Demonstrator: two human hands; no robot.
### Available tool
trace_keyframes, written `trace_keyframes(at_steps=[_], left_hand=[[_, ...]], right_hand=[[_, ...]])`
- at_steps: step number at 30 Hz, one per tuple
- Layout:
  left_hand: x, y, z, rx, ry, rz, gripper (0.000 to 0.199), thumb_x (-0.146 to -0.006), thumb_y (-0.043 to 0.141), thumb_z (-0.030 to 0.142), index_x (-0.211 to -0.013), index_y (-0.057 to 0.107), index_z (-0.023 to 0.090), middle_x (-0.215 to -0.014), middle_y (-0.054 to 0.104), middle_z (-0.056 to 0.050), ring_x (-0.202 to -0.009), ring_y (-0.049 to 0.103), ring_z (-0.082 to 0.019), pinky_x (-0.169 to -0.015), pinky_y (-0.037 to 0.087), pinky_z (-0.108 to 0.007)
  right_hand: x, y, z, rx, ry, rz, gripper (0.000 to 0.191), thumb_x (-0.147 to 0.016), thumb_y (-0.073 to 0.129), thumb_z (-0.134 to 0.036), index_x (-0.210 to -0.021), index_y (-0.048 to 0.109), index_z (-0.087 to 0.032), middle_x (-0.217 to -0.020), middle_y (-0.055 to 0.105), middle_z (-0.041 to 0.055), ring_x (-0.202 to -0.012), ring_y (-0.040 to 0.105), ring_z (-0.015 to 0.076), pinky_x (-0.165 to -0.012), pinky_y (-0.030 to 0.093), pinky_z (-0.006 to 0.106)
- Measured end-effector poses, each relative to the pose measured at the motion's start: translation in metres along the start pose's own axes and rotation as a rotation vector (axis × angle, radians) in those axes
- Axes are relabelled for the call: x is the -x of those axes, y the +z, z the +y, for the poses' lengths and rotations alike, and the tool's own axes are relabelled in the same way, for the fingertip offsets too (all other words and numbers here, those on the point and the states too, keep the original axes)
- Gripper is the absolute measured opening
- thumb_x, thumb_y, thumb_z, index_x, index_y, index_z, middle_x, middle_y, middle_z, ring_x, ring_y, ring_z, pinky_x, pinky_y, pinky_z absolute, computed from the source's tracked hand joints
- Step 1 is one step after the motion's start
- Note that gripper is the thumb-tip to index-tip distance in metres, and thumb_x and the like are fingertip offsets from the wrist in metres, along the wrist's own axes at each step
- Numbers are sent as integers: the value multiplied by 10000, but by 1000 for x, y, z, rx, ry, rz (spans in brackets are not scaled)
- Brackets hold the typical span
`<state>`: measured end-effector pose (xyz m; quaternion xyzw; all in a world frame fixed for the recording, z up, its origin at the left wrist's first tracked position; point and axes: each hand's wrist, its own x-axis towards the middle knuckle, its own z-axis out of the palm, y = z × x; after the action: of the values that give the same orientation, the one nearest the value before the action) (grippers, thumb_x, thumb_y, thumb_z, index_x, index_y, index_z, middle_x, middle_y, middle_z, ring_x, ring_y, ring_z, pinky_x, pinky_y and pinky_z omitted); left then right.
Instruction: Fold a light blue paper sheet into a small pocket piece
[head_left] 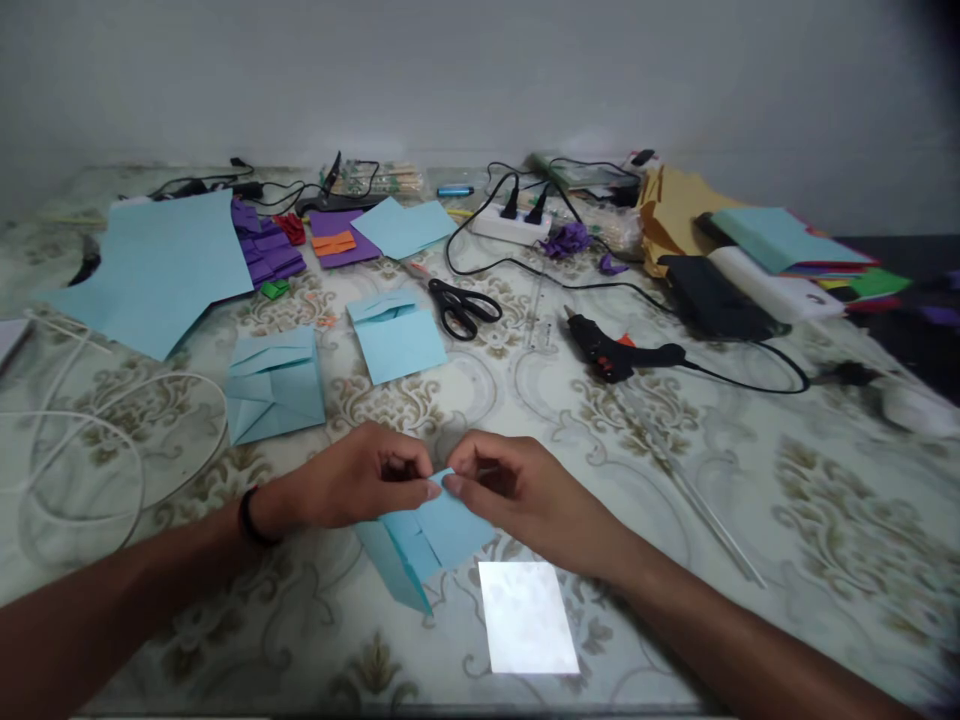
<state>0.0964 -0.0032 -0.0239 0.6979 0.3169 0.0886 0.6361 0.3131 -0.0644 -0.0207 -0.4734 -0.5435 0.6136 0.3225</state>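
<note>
Between my hands is a folded light-blue sheet of paper (454, 530), its flaps standing partly up. My left hand (371, 475) pinches its top edge between thumb and fingers. Right beside it, my right hand (517, 490) pinches the same edge, the two thumbs nearly touching. Some of the paper's top edge is hidden by my fingers. In front of me on the table lies a small white rectangle (529, 617), perhaps paper or a patch of light. Beyond my hands are a folded light-blue paper piece (276, 390) and another one (401, 345) with a pleated band.
Black-handled scissors (461, 305) lie past the paper pieces. A black glue gun (619, 348) rests at right, its cord trailing; a clear stick (690, 485) lies nearer. White cable loops (139, 440) spread at left. A power strip (510, 222) and stacked coloured paper (791, 240) are at the back.
</note>
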Motion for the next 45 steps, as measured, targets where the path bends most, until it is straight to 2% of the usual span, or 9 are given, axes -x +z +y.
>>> trace_keyframes(at_steps=[9,15,19,22,29,34,39,42,45], left_hand=[[4,-7,3,24,76,-59,303,-941,659,346,-719,573,159,-594,401,76,-556,332,-78,-506,247,-219],[1,-5,4,-125,170,-102,270,-950,636,308,-732,636,150,-588,426,69,-558,362,-78,-530,262,-225],[2,-4,2,-102,160,-152,263,-955,630,350,-780,669,158,-622,490,56,-577,405,-88,-541,298,-220],[1,-5,2,-91,148,-180,260,-949,633,336,-759,651,160,-634,508,52,-590,430,-90,-555,316,-216],[2,-10,4,-84,90,-168,220,-913,663,261,-720,643,156,-616,509,58,-588,427,-84,-555,295,-222],[3,-11,3,-36,51,-108,306,-930,659,300,-674,576,155,-604,420,65,-584,365,-86,-544,274,-231],[3,-6,2,73,40,-37,291,-957,646,359,-757,600,153,-649,499,53,-600,423,-87,-550,317,-213],[2,-3,1,124,41,20,202,-940,664,341,-875,638,151,-744,595,21,-648,499,-99,-586,378,-210],[1,0,-1,116,25,65,148,-907,681,295,-876,649,154,-727,582,30,-626,480,-90,-569,369,-201]], right_hand=[[-1,-4,2,4,-17,59,228,-878,729,-369,-801,631,-178,-690,552,-32,-606,458,101,-525,353,224],[0,8,4,197,-31,31,52,-811,663,-207,-806,708,-181,-684,613,-28,-584,434,100,-528,329,233],[0,9,5,161,-52,-5,71,-721,648,-121,-752,674,-178,-711,645,-31,-633,499,104,-566,377,221],[0,6,5,119,-42,-29,77,-691,635,-98,-713,642,-172,-676,616,-41,-607,480,92,-546,369,209],[-2,-15,1,101,37,-114,102,-684,625,-71,-724,636,-164,-664,593,-40,-599,473,91,-548,361,213],[-4,-30,-5,73,-1,-17,98,-811,704,-222,-773,628,-174,-716,573,-30,-661,509,107,-616,408,229],[-3,-18,-4,8,3,29,222,-867,743,-373,-820,667,-169,-710,585,-22,-653,512,112,-603,415,235],[-2,-7,0,23,27,28,217,-853,757,-344,-778,662,-164,-682,585,-23,-627,496,107,-577,393,231],[-1,0,2,62,9,26,175,-855,727,-290,-757,647,-168,-661,565,-30,-611,474,102,-558,377,227]])
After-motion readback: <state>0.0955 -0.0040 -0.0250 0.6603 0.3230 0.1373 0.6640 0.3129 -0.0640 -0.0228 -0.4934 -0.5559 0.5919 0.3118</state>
